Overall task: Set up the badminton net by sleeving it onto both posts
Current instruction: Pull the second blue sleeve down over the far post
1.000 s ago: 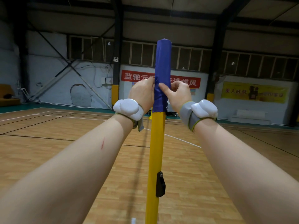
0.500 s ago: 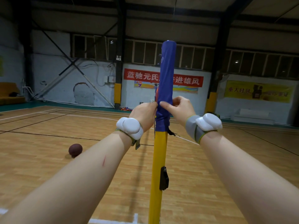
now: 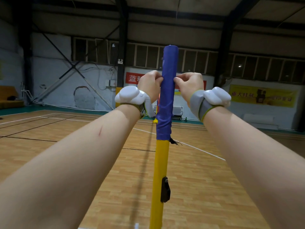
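A yellow post (image 3: 160, 162) stands upright right in front of me. The net's blue sleeve (image 3: 166, 113) covers its upper part from the top cap down to a wrinkled hem, where a frayed black cord (image 3: 174, 142) sticks out. My left hand (image 3: 149, 85) pinches the sleeve's left edge and my right hand (image 3: 189, 85) pinches its right edge, both at the same height below the top. Each wrist wears a white device on a grey band. The net's mesh is hidden behind the post.
A black clamp (image 3: 165, 190) juts from the post lower down. Wooden court floor (image 3: 82, 129) with white and black lines spreads all around. The hall's far wall carries a red banner (image 3: 133, 78) and a yellow banner (image 3: 262, 95). A sofa (image 3: 9, 98) stands far left.
Both hands have shifted up the sleeve and now pinch its sides. The sleeve's hem sits lower on the post. My view tilted up; the dark ball on the floor is out of sight.
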### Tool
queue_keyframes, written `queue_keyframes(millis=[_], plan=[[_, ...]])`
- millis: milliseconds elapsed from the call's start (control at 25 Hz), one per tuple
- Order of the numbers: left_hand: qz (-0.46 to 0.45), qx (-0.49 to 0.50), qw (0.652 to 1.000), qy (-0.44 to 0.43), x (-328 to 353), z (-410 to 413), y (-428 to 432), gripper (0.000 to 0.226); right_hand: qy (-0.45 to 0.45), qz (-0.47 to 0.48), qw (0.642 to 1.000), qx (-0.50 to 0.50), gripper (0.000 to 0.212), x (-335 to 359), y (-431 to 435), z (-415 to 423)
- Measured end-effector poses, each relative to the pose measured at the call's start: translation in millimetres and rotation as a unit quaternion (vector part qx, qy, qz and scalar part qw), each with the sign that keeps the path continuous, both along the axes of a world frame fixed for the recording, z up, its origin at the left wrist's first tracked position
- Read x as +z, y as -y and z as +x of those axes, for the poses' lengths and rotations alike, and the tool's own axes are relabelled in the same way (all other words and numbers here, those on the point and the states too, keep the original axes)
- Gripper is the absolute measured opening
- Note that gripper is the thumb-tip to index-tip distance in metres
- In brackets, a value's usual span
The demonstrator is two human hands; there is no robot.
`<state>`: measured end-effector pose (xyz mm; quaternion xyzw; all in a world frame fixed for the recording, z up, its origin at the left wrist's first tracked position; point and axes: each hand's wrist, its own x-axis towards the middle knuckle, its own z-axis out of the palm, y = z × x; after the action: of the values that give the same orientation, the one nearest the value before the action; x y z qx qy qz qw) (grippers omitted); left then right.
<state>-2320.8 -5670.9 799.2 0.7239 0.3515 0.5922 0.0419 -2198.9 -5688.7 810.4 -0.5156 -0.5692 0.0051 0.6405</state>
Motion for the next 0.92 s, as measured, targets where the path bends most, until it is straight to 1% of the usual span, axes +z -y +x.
queue_keyframes(millis=[80,200,360,560,720,840,920], plan=[[0.001,0.03,1.0,-0.009,1.9,0.7,-2.3,0.019,0.013,-0.005,1.0,-0.02,0.01,2.5,0.0,-2.1],[0.04,0.085,0.994,-0.065,2.7,0.9,-0.1,0.019,0.051,0.001,0.996,-0.067,0.013,4.7,3.1,-4.9],[0.103,0.097,0.984,-0.106,1.1,-2.3,-0.7,0.022,0.092,0.002,0.992,-0.083,0.014,5.5,8.7,0.6],[0.126,0.072,0.981,-0.132,-20.6,-10.9,-7.7,0.023,0.109,-0.007,0.994,-0.015,0.008,-16.3,12.1,9.4],[0.094,0.058,0.982,-0.151,-45.9,-11.0,-11.2,0.021,0.089,-0.037,0.994,0.048,0.023,-42.9,16.4,11.2],[0.07,0.052,0.982,-0.17,-59.4,-12.5,-8.9,0.02,0.075,-0.066,0.992,0.079,0.014,-58.8,20.7,12.5],[0.057,0.05,0.978,-0.192,-71.6,-14.8,-5.8,0.017,0.074,-0.096,0.988,0.1,0.012,-71.3,24.8,14.1]])
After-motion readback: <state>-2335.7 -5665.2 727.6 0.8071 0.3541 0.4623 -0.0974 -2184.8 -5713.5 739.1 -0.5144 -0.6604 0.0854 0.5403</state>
